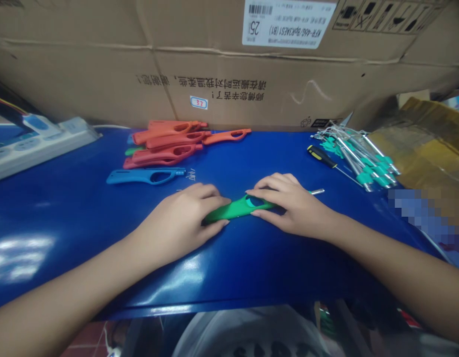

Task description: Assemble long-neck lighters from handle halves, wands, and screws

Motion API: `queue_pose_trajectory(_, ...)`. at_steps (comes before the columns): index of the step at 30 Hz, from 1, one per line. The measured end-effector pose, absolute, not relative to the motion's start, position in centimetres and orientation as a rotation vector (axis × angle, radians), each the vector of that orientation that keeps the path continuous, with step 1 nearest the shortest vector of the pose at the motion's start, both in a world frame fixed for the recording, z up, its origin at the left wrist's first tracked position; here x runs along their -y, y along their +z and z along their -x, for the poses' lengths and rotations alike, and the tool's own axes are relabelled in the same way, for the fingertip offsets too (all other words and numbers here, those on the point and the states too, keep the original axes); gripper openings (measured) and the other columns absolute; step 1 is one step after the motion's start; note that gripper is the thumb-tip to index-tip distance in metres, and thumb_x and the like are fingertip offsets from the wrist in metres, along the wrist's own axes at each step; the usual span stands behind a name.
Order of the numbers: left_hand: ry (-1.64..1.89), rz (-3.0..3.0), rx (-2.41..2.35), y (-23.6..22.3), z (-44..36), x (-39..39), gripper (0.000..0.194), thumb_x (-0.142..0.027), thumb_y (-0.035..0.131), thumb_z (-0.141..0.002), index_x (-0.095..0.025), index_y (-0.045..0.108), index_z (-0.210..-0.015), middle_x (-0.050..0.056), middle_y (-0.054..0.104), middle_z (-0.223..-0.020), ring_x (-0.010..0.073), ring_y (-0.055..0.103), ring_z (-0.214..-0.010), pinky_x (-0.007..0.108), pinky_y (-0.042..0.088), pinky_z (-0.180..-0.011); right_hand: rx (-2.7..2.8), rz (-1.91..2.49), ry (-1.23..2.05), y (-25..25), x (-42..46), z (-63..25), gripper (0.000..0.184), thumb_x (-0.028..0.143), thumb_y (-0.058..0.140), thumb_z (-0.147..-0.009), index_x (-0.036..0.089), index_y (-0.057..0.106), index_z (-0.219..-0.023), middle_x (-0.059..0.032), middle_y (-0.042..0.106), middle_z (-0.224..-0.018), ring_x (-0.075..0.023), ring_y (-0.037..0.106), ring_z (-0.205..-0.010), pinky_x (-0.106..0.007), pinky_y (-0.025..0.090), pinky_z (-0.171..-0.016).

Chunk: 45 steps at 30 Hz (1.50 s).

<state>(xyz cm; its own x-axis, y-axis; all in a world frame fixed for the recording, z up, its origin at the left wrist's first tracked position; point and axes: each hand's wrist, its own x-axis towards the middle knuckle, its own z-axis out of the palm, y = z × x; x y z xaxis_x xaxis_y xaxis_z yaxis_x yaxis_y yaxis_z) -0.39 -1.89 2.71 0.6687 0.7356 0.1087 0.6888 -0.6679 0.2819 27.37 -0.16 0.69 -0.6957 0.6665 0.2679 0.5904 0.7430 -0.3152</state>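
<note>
A green plastic lighter shell with a metal tube sticking out to the right lies on the blue table. My left hand is closed over its left end, fingers pressing down on it. My right hand covers its right part, fingers curved over the shell and pressing it. Both hands hold the same piece flat against the table.
Several orange shells and a blue shell lie at the back left. A screwdriver and a heap of metal tubes with teal ends lie at the right. Cardboard boxes wall the back; a white power strip sits far left.
</note>
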Motion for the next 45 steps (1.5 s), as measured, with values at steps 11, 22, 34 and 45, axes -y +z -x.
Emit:
queue_pose_trajectory(11,0.309,-3.012,-0.988,2.0,0.0,1.9,0.038,-0.021,0.062,-0.095,-0.005,0.065,-0.130,0.014,0.068,-0.104,0.0313,0.066,-0.094,0.045,0.059,-0.080,2.749,0.907,0.023,1.0,0.1,-27.6,0.036,0.034,0.055,-0.103,0.013,0.064,-0.131,-0.0150,0.067,-0.116,-0.0277,0.061,-0.104,-0.041,0.043,-0.083)
queue_pose_trajectory(22,0.509,-2.630,-0.877,2.0,0.0,1.2,0.030,-0.030,0.048,-0.107,-0.012,0.067,-0.122,0.010,0.068,-0.102,0.0224,0.063,-0.095,0.036,0.053,-0.086,2.763,0.834,-0.115,1.9,0.3,-28.1,0.031,0.033,0.045,-0.108,0.014,0.071,-0.108,-0.0094,0.074,-0.105,-0.0212,0.067,-0.093,-0.036,0.037,-0.078)
queue_pose_trajectory(34,0.547,-2.602,-0.945,2.0,0.4,0.1,0.029,-0.034,0.049,-0.105,-0.015,0.068,-0.119,0.010,0.070,-0.106,0.0226,0.066,-0.097,0.035,0.054,-0.088,2.645,0.955,0.007,2.9,-0.9,-30.2,0.025,0.040,0.061,-0.101,0.019,0.073,-0.097,-0.0049,0.075,-0.088,-0.0196,0.067,-0.081,-0.036,0.039,-0.079)
queue_pose_trajectory(45,0.655,-1.222,-0.970,2.6,-2.5,1.9,0.038,-0.046,0.053,-0.101,-0.014,0.065,-0.116,-0.001,0.056,-0.065,0.0096,0.047,-0.047,0.021,0.038,-0.041,2.702,0.846,0.025,3.1,0.7,-28.5,0.049,0.049,0.051,-0.104,0.015,0.057,-0.140,-0.0150,0.069,-0.127,-0.0266,0.065,-0.110,-0.041,0.046,-0.090)
